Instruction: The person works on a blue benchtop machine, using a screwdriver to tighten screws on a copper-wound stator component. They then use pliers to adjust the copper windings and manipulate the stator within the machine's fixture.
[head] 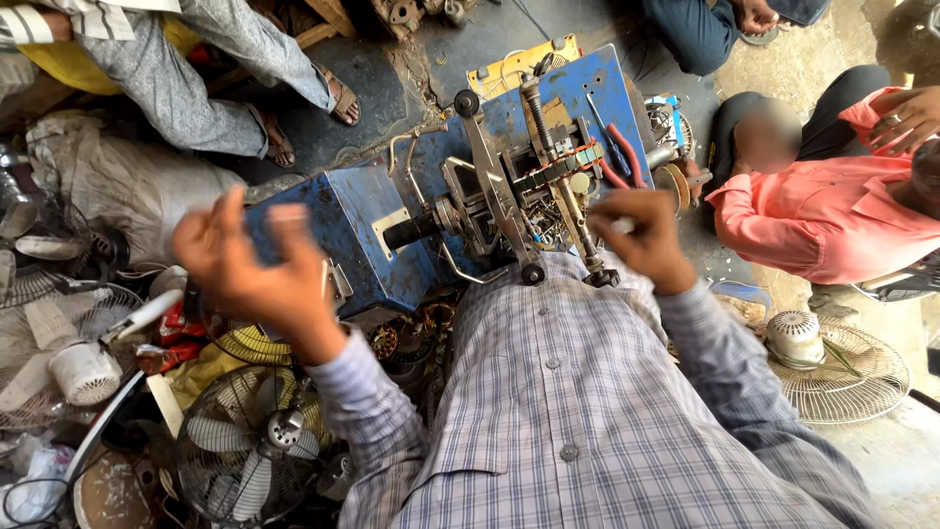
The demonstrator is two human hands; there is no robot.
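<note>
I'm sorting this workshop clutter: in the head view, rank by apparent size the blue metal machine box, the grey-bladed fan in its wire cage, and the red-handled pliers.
1. Blue metal machine box, largest.
2. Grey-bladed fan in its wire cage; it lies nearer the camera, so its true size is unsure.
3. Red-handled pliers, smallest.

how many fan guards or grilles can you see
3: a fan with wire guard lower left below the left hand; a bare grille lower right under a white motor; a partial grille at the left edge. Clutter may hide more.
</note>
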